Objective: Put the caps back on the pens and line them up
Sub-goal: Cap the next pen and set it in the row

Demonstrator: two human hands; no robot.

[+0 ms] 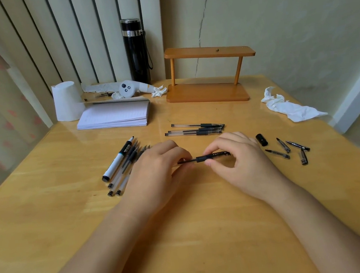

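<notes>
Both hands hold one black gel pen [200, 158] level above the table's middle. My left hand [158, 168] pinches its barrel end. My right hand [237, 155] grips the cap end [219, 154], which sits over the tip. Three capped pens [196, 129] lie side by side just beyond the hands. To the left lies a heap of uncapped pens [125, 169] with a white marker [118, 159]. Several loose caps [284, 149] and a wide black marker cap [261, 140] lie to the right.
At the back stand a wooden shelf [210, 90], a black flask [136, 51], a paper roll [66, 101], an open notebook [116, 115] and a white controller [127, 89]. Crumpled tissue [289, 107] lies at the right edge.
</notes>
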